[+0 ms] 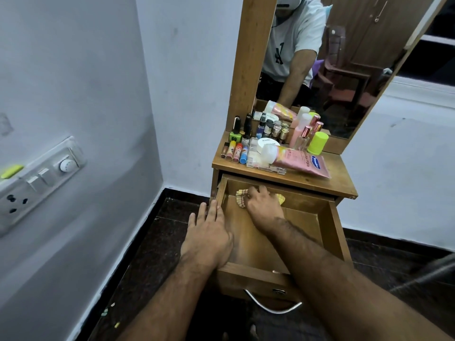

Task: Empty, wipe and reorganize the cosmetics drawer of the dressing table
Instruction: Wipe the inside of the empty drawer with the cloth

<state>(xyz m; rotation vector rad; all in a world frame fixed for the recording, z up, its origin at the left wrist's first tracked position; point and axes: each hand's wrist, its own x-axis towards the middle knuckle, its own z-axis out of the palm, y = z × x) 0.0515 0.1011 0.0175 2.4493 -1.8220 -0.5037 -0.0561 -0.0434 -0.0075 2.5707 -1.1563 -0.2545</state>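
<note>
At frame centre, the right hand (264, 207) is pressing a yellow cloth (240, 196) against the open drawer's (330, 232) far inside corner, fingers curled over it. The left hand (209, 232) is resting flat on the drawer's left wall, fingers straight. Cosmetics (275, 146) are crowding the counter (339, 178) above.

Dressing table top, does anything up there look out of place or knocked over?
Mostly tidy: the small bottles and lip balms stand upright in rows. The pink tube is the odd one: it lies on its side, propped aslant across the clear box, its crimped end near the top's front edge. Nothing looks spilled.
</note>
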